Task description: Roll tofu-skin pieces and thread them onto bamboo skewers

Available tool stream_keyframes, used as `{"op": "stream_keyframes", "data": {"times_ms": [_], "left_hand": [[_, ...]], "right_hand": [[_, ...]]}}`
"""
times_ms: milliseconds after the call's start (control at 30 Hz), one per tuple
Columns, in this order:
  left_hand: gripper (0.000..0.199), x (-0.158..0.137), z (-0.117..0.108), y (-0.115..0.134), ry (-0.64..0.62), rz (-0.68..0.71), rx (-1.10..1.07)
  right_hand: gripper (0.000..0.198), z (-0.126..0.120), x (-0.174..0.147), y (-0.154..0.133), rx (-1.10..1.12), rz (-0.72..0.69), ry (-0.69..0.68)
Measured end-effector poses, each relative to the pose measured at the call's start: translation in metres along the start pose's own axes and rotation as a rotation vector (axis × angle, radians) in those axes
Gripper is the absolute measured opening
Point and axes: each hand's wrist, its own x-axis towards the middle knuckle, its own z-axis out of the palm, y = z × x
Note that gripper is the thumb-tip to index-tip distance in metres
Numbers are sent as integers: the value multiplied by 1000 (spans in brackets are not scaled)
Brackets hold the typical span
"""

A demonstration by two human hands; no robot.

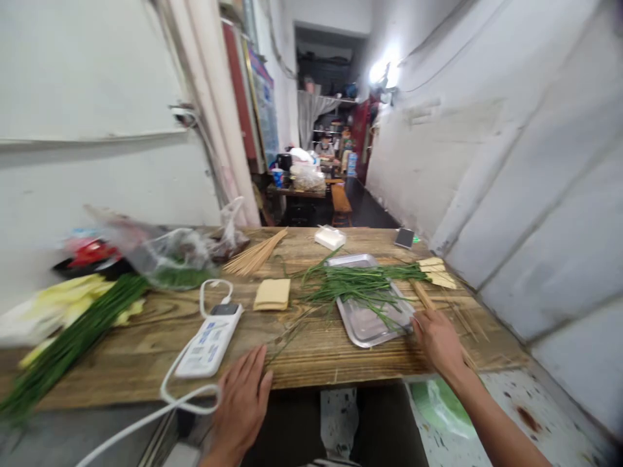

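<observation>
My left hand lies flat at the table's front edge, fingers stretched out and holding nothing, beside a white power strip. With fingers bent, my right hand is over a bundle of bamboo skewers and against the right rim of a metal tray. Its fingertips are hidden, so what it grips cannot be made out. Long green chives lie across the tray. Their right end meets pale yellow tofu-skin sheets. A stack of similar square sheets sits left of the tray.
More skewers fan out at the back. A white box and a dark phone-like device stand near the far edge. At left are a chive bunch, yellow sheets and plastic bags. The strip's white cable hangs over the front.
</observation>
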Motion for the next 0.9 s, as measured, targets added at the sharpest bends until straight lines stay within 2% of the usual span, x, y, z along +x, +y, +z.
{"op": "stream_keyframes", "data": {"times_ms": [133, 333, 467, 533, 633, 800, 900], "left_hand": [[43, 3, -4, 5, 4, 11, 13], [42, 5, -7, 9, 28, 14, -8], [43, 5, -9, 9, 19, 28, -21], [44, 4, -10, 8, 4, 32, -24], [46, 4, -11, 6, -9, 38, -33], [47, 3, -11, 5, -33, 41, -55], [48, 4, -12, 5, -36, 32, -67]], "right_hand": [[32, 0, 42, -64, 273, -203, 71], [24, 16, 117, -178, 700, -529, -42], [18, 41, 157, -233, 773, -614, -86], [18, 54, 168, -247, 761, -612, -106], [13, 64, 178, -252, 764, -617, -132], [23, 58, 186, -248, 804, -686, -231], [21, 54, 191, -250, 893, -628, -265]]}}
